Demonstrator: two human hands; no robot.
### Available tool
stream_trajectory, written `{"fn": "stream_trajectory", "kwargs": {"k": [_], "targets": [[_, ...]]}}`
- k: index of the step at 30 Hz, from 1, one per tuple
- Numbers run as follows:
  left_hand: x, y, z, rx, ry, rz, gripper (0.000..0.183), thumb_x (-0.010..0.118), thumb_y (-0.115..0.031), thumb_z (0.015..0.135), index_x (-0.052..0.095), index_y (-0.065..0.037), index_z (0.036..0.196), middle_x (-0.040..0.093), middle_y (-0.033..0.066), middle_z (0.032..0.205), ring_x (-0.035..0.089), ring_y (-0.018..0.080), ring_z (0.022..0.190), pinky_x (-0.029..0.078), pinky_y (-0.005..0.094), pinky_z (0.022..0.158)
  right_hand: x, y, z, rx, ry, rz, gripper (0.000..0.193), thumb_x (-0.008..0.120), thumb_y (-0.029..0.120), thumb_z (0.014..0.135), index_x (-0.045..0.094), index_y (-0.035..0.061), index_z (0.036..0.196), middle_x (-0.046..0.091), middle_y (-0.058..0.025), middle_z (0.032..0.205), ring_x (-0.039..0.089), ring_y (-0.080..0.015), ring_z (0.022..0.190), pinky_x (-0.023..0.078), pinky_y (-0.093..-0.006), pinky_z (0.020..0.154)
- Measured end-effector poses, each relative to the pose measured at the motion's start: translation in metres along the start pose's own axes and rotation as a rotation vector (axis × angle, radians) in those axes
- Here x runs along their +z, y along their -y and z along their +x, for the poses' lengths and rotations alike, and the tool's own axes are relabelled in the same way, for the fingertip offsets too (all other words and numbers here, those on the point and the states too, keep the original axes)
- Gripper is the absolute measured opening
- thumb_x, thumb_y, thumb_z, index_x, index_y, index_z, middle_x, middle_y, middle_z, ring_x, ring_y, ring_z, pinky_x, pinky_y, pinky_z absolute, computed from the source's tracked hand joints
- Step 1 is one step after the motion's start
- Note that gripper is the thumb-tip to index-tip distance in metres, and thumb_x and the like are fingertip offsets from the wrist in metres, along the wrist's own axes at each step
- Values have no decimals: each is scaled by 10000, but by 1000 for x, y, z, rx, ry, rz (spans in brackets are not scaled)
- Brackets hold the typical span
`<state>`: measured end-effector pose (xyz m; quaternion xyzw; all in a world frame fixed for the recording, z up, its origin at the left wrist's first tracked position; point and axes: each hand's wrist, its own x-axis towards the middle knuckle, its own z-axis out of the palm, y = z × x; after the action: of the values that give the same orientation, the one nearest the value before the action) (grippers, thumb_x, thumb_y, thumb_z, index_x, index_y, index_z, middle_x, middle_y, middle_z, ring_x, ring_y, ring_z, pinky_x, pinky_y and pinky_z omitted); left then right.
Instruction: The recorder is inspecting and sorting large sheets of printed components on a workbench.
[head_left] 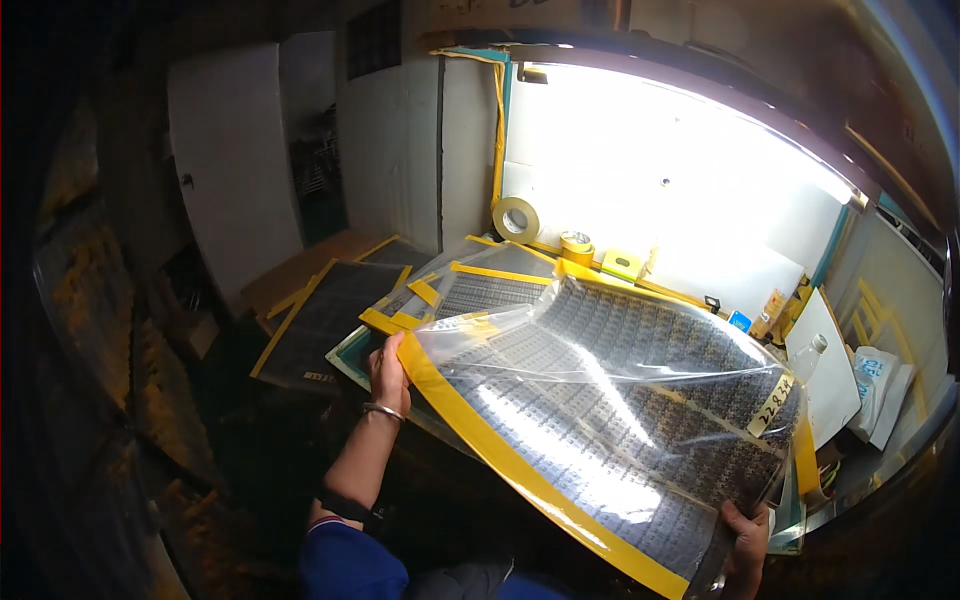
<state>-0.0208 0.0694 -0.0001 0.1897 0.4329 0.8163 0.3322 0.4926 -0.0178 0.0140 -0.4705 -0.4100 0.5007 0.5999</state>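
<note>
A large, clear, glossy film sheet (600, 415) with a dark repeating pattern and yellow-taped edges spans the space in front of me, slightly bowed and catching bright reflections. My left hand (388, 378) is closed on its left corner, at the end of the near yellow strip. At the near right corner, my right hand (745, 540) grips the sheet, thumb on top; its other fingers are partly hidden. A handwritten paper label (770, 405) is on the sheet's right part. Behind the left corner, similar patterned films (490, 292) lie on the work table (350, 358).
A lit white panel (640, 150) rises behind the table. Along its foot stand a large tape roll (516, 219), smaller yellow rolls (576, 246) and a yellow box (621, 263). At right are a white board (825, 370) and plastic bag (875, 380). More films (325, 320) lie left.
</note>
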Motion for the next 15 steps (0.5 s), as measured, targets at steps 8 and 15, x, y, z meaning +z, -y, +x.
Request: {"fn": "stream_trajectory", "kwargs": {"k": [8, 15], "targets": [[-7, 6, 21, 44, 46, 13, 256, 572, -280, 908, 630, -34, 869, 621, 27, 825, 599, 105, 698, 458, 242, 560, -23, 1, 11, -20, 24, -57, 322, 646, -43, 791, 636, 20, 1107, 686, -71, 1002, 657, -182, 855, 512, -319, 812], [-17, 13, 60, 90, -33, -7, 269, 571, -287, 911, 608, -21, 897, 631, 44, 835, 619, 134, 724, 483, 264, 555, -68, 1, 32, -84, 186, -97, 378, 625, -47, 790, 610, 15, 1163, 666, -73, 1038, 653, -210, 911, 512, -344, 868]]}}
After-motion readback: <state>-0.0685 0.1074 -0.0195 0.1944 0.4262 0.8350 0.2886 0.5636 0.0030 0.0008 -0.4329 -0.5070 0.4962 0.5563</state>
